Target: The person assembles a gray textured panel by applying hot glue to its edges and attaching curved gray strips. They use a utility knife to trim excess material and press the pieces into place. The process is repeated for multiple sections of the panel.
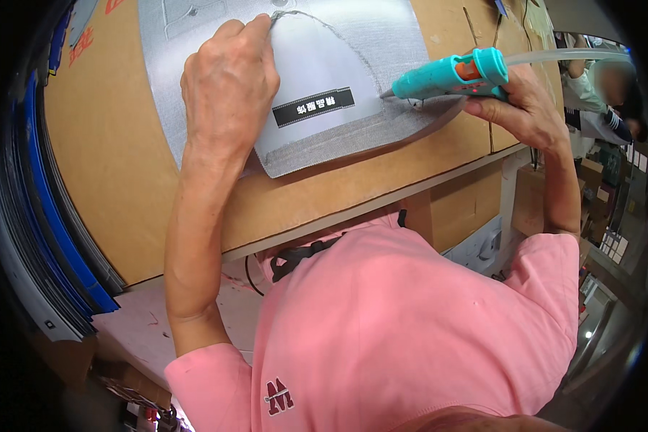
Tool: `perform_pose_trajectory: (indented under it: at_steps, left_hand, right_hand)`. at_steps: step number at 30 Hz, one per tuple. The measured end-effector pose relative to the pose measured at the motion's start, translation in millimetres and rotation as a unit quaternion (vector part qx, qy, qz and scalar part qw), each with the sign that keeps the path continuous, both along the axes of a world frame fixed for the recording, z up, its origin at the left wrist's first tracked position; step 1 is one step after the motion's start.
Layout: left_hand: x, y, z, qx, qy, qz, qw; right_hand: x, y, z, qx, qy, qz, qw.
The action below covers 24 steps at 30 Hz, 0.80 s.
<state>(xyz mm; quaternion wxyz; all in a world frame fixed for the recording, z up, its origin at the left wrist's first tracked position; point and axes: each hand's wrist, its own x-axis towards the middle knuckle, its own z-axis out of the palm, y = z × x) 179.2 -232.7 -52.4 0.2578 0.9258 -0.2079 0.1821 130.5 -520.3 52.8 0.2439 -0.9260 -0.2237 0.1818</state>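
Note:
My right hand (529, 108) is wrapped round a teal hot glue gun (439, 75) with an orange part and a pale translucent glue stick coming out of its back. Its nozzle points left and touches or nearly touches a grey, denim-patterned sheet (317, 151) with a pale middle and a black label strip (314, 107). A thin dark cord (338, 36) arcs across the sheet, from the fingers of my left hand (230, 90) to near the nozzle. Those fingers are pinched at the cord's far end. The sheet's near edge curls up slightly from the brown tabletop.
The brown table (324, 209) has a pale front edge close to my body. Flat stacked sheets (47, 216), some blue, stand along the left. Cardboard (468, 201) sits under the table. Another person (601, 93) is in the background at right.

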Motion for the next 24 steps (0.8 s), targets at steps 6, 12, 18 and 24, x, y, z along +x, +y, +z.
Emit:
perform_pose_trajectory:
  at_steps: [6, 12, 18, 24]
  left_hand:
    - [-2, -1, 0, -0.004, 0.007, 0.010, 1.000]
    - [-1, 0, 0, 0.004, 0.014, 0.008, 1.000]
    - [-1, -1, 2, -0.012, 0.018, 0.013, 1.000]
    - [0, 0, 0, -0.025, 0.009, 0.011, 1.000]
  right_hand:
    - [3, -1, 7, -0.004, 0.064, 0.028, 0.998]
    - [9, 1, 9, -0.035, 0.025, 0.081, 0.996]
    - [4, -4, 5, -0.066, -0.007, 0.062, 0.996]
    - [4, 4, 11, -0.066, 0.018, 0.085, 0.994]
